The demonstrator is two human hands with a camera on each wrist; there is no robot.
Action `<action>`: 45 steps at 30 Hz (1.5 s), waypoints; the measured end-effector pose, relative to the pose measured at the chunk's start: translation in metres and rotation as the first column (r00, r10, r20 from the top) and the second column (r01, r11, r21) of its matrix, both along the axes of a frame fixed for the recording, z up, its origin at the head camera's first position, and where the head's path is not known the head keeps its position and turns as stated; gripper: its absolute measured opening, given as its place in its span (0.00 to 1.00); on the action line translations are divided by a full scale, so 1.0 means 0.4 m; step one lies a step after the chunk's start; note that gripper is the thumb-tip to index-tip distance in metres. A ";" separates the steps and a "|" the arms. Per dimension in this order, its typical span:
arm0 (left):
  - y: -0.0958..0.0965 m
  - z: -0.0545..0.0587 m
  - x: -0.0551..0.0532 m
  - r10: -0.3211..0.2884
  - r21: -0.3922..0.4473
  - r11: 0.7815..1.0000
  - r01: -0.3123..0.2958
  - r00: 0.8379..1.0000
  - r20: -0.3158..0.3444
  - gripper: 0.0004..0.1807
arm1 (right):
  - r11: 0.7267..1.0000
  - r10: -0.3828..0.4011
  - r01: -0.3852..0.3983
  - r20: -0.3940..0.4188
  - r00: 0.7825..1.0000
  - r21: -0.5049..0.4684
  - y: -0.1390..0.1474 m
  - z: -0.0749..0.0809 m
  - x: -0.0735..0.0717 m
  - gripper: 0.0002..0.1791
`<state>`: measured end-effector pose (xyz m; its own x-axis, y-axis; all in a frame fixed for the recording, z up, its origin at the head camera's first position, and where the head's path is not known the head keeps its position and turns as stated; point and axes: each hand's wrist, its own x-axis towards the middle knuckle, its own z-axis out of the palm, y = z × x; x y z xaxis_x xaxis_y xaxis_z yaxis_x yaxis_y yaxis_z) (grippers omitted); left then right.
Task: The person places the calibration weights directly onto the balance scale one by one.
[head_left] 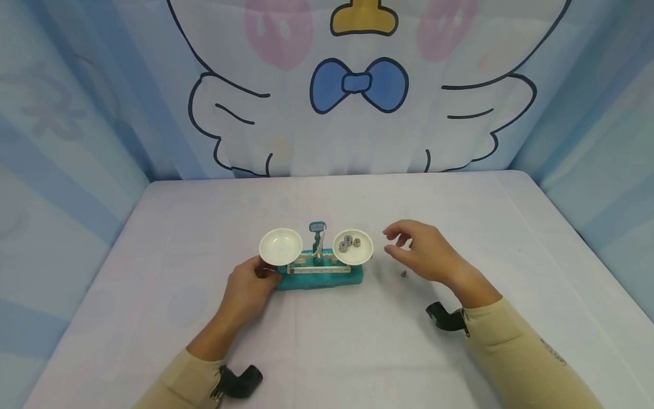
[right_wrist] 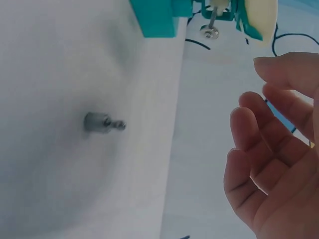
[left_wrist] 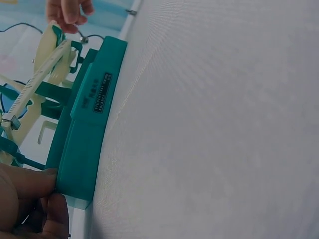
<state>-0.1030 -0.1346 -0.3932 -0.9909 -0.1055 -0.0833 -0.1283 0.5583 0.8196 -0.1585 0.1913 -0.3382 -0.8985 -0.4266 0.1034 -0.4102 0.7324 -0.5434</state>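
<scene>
A teal balance scale point(head_left: 319, 279) with two white pans stands on the table. My left hand point(head_left: 250, 289) holds the left end of its base; in the left wrist view the thumb point(left_wrist: 30, 181) lies against that end. The left pan point(head_left: 280, 246) has nothing in it. Three small metal weights point(head_left: 348, 241) sit in the right pan point(head_left: 360, 257). To the right of that pan hovers my right hand point(head_left: 429, 253), fingers loosely bent with nothing between them. Below it another small metal weight point(right_wrist: 97, 122) stands upright on the cloth.
White cloth covers the table point(head_left: 357, 341). Behind it hangs a patterned curtain point(head_left: 357, 136), with pale blue curtains at both sides. A black wrist mount point(head_left: 445, 317) sticks out from the right sleeve, another mount point(head_left: 242, 382) from the left.
</scene>
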 end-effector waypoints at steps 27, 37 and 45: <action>0.002 -0.004 -0.003 0.006 -0.012 1.000 -0.006 1.000 0.010 0.17 | 0.989 -0.029 0.002 0.186 0.982 0.147 0.075 -0.084 0.010 0.09; 0.000 -0.003 -0.003 0.005 -0.016 1.000 -0.005 1.000 0.005 0.17 | 0.988 -0.011 -0.014 0.159 0.987 0.156 0.072 -0.094 0.006 0.07; 0.002 -0.001 -0.001 0.010 -0.012 1.000 -0.010 1.000 0.006 0.16 | 0.991 -0.013 -0.001 0.098 0.995 0.136 0.069 -0.087 0.008 0.05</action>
